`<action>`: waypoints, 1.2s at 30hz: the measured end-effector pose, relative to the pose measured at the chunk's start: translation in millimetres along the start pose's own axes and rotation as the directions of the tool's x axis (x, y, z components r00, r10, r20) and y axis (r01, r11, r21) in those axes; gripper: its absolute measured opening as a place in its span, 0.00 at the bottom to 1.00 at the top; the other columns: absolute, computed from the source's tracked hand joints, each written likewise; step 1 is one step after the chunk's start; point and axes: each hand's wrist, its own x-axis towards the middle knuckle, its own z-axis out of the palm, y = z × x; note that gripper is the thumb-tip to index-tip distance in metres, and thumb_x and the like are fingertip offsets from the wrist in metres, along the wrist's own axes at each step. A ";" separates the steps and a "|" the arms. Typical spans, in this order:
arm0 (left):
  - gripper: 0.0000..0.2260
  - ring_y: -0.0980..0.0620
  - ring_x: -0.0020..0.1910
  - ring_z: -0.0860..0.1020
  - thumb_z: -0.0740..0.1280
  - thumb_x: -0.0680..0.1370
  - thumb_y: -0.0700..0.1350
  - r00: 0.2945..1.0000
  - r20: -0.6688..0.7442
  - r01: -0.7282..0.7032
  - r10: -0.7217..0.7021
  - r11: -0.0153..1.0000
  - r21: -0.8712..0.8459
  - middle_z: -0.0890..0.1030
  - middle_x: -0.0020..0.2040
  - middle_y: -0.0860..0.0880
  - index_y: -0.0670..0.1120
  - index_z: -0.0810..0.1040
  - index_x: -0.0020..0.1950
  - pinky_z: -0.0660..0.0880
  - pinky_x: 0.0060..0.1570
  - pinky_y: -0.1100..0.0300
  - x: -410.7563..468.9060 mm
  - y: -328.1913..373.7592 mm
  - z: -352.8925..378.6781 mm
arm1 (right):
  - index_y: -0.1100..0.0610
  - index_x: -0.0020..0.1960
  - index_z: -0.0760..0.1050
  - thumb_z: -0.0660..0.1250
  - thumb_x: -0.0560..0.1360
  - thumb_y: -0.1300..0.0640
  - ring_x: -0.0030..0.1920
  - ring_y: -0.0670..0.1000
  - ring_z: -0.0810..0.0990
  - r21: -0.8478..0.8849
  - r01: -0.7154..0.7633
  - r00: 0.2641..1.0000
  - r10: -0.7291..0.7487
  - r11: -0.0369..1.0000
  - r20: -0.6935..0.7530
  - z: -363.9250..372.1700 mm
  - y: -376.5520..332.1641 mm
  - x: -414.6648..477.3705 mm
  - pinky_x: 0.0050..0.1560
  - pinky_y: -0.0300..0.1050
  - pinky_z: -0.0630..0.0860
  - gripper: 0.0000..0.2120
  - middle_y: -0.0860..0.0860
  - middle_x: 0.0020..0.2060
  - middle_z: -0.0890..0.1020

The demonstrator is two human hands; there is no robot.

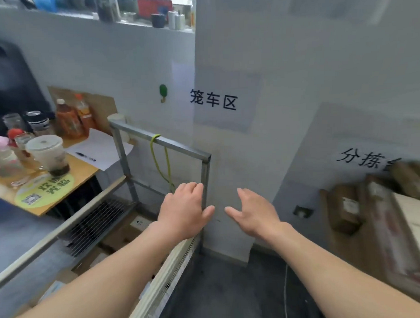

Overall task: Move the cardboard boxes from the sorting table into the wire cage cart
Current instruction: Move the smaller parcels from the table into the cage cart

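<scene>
A side table [85,174] at the far left is shown carrying tea bottles [69,122], lidded cups and a pen [85,156] laid on paper. Next to it the wire cage cart [162,142] is seen, framed in grey metal, with a yellow-green cord [156,158] looped over its top rail. Loaded boxes [126,235] of brown cardboard are visible on its floor, one marked with an arrow label.

Both bare forearms are extended forward. The left hand [183,213] is held palm down in front of the cart's corner post, fingers loosely bent, nothing grasped. The right hand [255,213] is held just beside it, fingers relaxed, likewise empty. The thumbs are turned towards each other, near but apart.

At the right edge, cardboard boxes [397,235] are piled against the wall beneath a printed sign [361,158]. They are rendered brown, taped and blurred. One labelled box [346,208] is set with its long axis running towards the wall, white label uppermost.
</scene>
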 end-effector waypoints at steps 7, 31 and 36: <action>0.26 0.49 0.72 0.66 0.58 0.78 0.63 0.993 0.016 -0.119 0.118 0.993 0.004 0.71 0.71 0.50 0.47 0.68 0.70 0.70 0.63 0.49 -1.8 82.8 -0.2 | 0.56 0.74 0.67 0.61 0.79 0.36 0.71 0.56 0.70 0.012 -0.138 0.990 0.138 0.990 -0.031 -37.3 72.1 -54.6 0.69 0.52 0.69 0.32 0.54 0.71 0.73; 0.28 0.48 0.73 0.67 0.59 0.80 0.62 0.757 0.081 -0.627 0.649 0.756 -0.188 0.69 0.74 0.49 0.47 0.66 0.75 0.69 0.67 0.47 -103.5 233.9 13.0 | 0.52 0.79 0.61 0.63 0.79 0.37 0.72 0.54 0.71 0.104 -0.648 0.719 0.651 0.755 -0.243 -63.0 135.2 -311.7 0.67 0.50 0.72 0.34 0.50 0.74 0.71; 0.28 0.48 0.73 0.67 0.59 0.80 0.62 0.698 0.103 -0.681 0.709 0.701 -0.210 0.70 0.73 0.49 0.47 0.66 0.75 0.70 0.67 0.47 -128.5 272.8 18.4 | 0.53 0.79 0.60 0.61 0.79 0.36 0.72 0.55 0.71 0.124 -0.727 0.642 0.733 0.675 -0.226 -58.1 163.2 -365.6 0.66 0.53 0.73 0.35 0.51 0.74 0.72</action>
